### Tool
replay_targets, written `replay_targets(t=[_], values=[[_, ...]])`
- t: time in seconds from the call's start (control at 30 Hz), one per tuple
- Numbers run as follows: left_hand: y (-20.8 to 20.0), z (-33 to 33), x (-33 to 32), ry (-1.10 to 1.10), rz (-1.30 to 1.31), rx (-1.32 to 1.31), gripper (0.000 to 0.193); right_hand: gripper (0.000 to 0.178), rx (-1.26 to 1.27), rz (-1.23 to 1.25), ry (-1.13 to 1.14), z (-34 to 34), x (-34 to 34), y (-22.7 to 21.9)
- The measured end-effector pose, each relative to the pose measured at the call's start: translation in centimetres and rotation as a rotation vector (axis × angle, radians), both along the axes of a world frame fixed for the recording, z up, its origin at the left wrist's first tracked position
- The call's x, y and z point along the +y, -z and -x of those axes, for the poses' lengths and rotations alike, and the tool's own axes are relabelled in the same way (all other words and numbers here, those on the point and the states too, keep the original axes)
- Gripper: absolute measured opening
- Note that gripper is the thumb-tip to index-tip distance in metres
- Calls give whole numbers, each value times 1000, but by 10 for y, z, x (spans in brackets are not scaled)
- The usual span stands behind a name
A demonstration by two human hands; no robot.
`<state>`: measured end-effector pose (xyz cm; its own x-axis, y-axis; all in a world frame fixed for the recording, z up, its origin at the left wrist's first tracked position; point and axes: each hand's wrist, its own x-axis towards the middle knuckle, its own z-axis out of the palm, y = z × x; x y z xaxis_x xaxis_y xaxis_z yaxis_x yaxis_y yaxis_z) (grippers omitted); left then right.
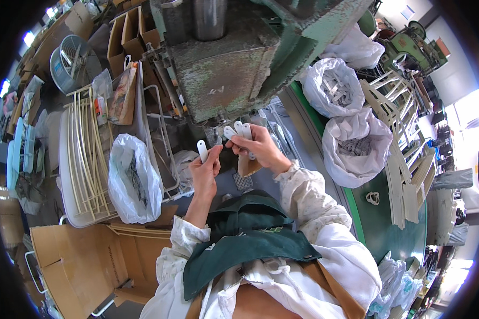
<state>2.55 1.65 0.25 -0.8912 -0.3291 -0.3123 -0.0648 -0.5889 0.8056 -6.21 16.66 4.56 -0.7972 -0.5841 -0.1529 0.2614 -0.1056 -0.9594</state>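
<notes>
My left hand (pixel 205 173) is closed on a flat white strip (pixel 201 150) whose rounded, holed end stands up above the fingers. My right hand (pixel 265 150) grips several similar white strips (pixel 240 129), fanned out between thumb and fingers, each with a small hole near its round tip. Both hands are raised close together in front of me, fingertips nearly meeting. Just beyond them stands a heavy, worn green press-like machine (pixel 218 77), its lower end near my right fingers. What lies directly under that end is partly hidden by my hands.
To the left are a white plastic bag (pixel 149 183) of metal strips, a white tray (pixel 65 175) with long cream rods, and an open cardboard box (pixel 72 260). Right, on a green table (pixel 394 239), sit two white bags (pixel 327 159) of strips beside stacked cream slats (pixel 402 181).
</notes>
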Motion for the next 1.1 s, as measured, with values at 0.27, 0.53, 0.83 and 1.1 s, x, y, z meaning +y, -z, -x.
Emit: replay_targets(t=[0.27, 0.53, 0.83, 1.1], values=[[-8, 27, 5, -95, 15, -14, 15, 17, -140, -9, 116, 3, -32, 6], [9, 41, -7, -159, 46, -92, 13, 20, -270, -19, 147, 17, -28, 21], [11, 29, -8, 83, -247, -15, 33, 47, 982, -874, 198, 192, -29, 290], [3, -19, -44, -35, 391, -102, 29, 36, 1247, -932, 80, 145, -76, 256]])
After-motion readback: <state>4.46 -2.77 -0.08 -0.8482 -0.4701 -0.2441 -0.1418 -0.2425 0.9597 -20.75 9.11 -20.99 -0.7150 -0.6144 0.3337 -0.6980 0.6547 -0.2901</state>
